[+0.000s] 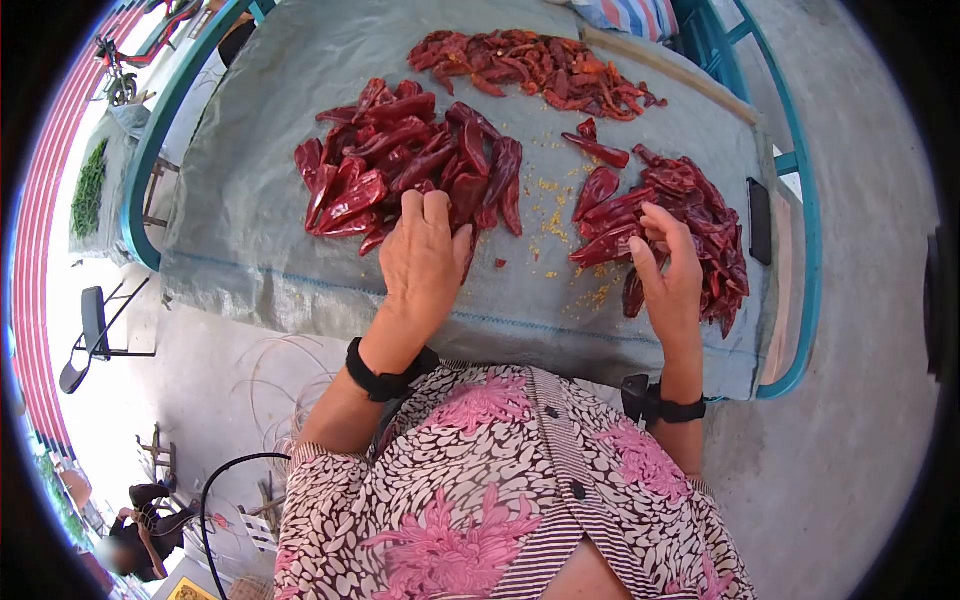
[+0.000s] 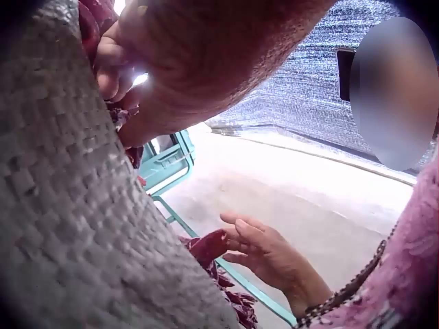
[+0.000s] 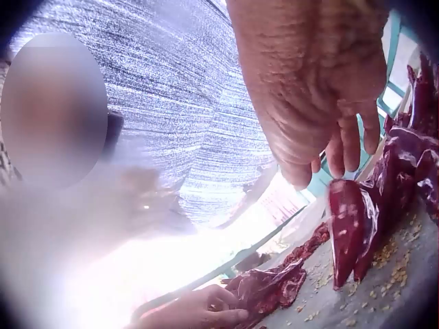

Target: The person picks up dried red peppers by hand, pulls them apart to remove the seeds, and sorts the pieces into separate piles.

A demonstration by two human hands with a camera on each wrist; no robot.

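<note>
My left hand reaches down at the near edge of a heap of glossy dried red chilies, on the left of the sheet. Its bent fingertips overlap the chilies in the head view, and I cannot tell whether they pinch one. In the left wrist view, bits of red chili show by its fingers. My right hand hovers at a darker chili pile on the right, thumb and fingers parted, nothing between them. A shiny chili stands just below its fingertips in the right wrist view.
Farther back lies a band of flattened chilies. Yellow seeds are scattered between the piles on the grey woven sheet. A black phone lies near the right edge, inside the teal metal frame. A person sits at lower left.
</note>
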